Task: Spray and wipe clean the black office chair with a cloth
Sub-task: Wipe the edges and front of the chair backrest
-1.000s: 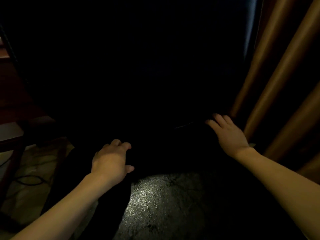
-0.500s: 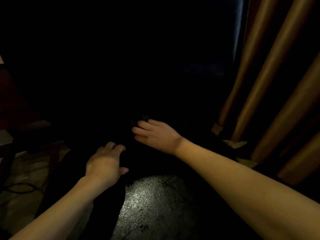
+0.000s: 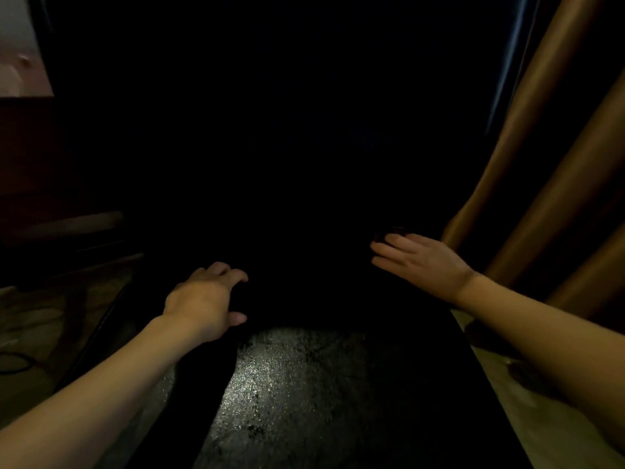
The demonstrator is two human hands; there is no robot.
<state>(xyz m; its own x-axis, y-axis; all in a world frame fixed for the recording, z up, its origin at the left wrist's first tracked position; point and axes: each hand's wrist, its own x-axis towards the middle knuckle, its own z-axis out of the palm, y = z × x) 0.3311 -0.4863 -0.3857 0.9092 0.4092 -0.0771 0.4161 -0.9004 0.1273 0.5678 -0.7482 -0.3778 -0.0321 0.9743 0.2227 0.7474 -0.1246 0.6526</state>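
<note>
**Right hand back at the chair's right side**

Half a second ago the right hand (image 3: 422, 262) lay near the middle of the seat. It now sits further right, close to the brown-gold pleated curtain (image 3: 541, 170). The left hand (image 3: 206, 296) has hardly shifted.

The black office chair (image 3: 287, 384) with its grained, leather-like seat fills the middle of the view. Only a patch of the near seat is lit, and the backrest above is lost in darkness.

The right hand lies palm down at the back right of the seat, fingers straight, close together and pointing left. A small dark lump (image 3: 389, 232) shows at the fingertips, but it is too dark to tell what it is or whether the hand has hold of it.

The left hand rests at the seat's left side with its fingers loosely bent, tips down on the dark surface and thumb out to the side. Nothing shows in its grasp.

Pale floor (image 3: 507, 424) shows at lower right, and a dark cable (image 3: 13, 363) lies on the floor at far left.
</note>
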